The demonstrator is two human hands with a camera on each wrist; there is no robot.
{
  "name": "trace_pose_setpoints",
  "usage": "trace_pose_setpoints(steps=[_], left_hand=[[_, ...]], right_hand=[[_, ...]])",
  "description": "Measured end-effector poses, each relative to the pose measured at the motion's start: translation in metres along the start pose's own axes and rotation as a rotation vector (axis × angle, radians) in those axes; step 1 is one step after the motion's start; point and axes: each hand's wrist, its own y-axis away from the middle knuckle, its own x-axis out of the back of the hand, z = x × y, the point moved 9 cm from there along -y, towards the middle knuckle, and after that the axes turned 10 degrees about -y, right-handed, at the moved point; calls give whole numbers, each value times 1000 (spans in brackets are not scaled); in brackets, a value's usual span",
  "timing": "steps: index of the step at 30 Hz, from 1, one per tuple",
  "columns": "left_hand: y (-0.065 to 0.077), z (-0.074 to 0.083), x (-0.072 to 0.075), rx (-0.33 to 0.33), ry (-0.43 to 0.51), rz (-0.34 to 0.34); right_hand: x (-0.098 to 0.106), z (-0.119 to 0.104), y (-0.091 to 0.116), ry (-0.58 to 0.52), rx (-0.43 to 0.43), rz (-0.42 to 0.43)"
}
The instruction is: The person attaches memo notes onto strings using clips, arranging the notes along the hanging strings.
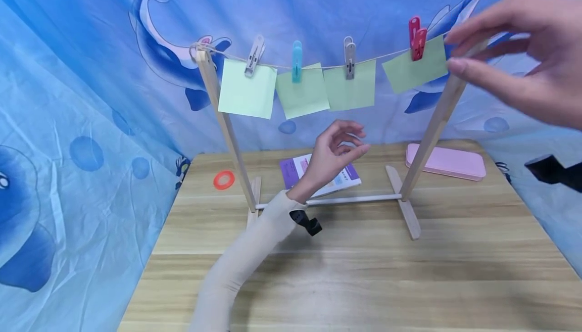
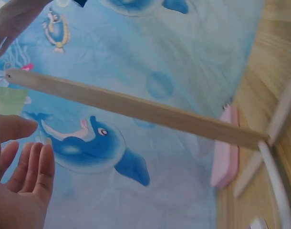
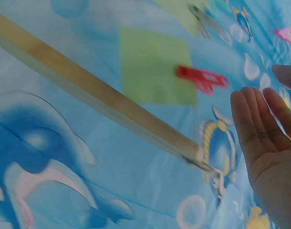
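Note:
Light green square papers hang by clothespins from a thin string [image 1: 388, 57] on a wooden frame. At the right end, a red clothespin [image 1: 418, 44] clips one tilted paper [image 1: 404, 75]. My right hand [image 1: 536, 64] hovers by that paper, fingers bent and apart, holding nothing; in the right wrist view a gap shows between its fingers and the red clothespin [image 3: 202, 78]. Below the string, my left hand [image 1: 336, 150] floats with loosely curled, empty fingers. Further left, a white clothespin [image 1: 255, 56], a blue clothespin [image 1: 297, 61] and a grey clothespin [image 1: 349, 58] each hold a paper.
Wooden posts, the left one [image 1: 226, 132] and the right one [image 1: 432, 130], stand joined by a white rod [image 1: 354, 200]. Behind the rod lie a purple-and-white booklet [image 1: 291, 173] and a pink case [image 1: 447, 161]. An orange-red ring [image 1: 224, 180] sits left on the wooden table [image 1: 354, 281].

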Motion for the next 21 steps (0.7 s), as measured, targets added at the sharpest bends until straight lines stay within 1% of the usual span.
trace_pose_setpoints(steps=[3, 5, 7, 9, 12, 16, 18, 20, 21], left_hand=[[15, -6, 8, 24, -67, -4], [25, -9, 15, 34, -116, -6], [34, -12, 21, 41, -170, -9], [44, -15, 27, 46, -225, -19], [58, -21, 33, 70, -312, -57], [77, -30, 39, 101, -416, -115], [86, -33, 43, 103, -466, -141], [96, -35, 47, 102, -519, -171], [102, -36, 49, 96, -551, -189]], right_hand=[[-20, -12, 18, -4, 66, -45], [-37, -15, 30, -42, 95, -68], [-55, -15, 42, -73, 116, -107], [-74, -13, 54, -114, 114, -146], [-99, -6, 71, -147, 92, -197], [-129, 6, 94, -155, 14, -271], [-144, 12, 105, -170, -26, -308], [-160, 16, 115, -178, -48, -342], [-168, 17, 119, -183, -46, -355]])
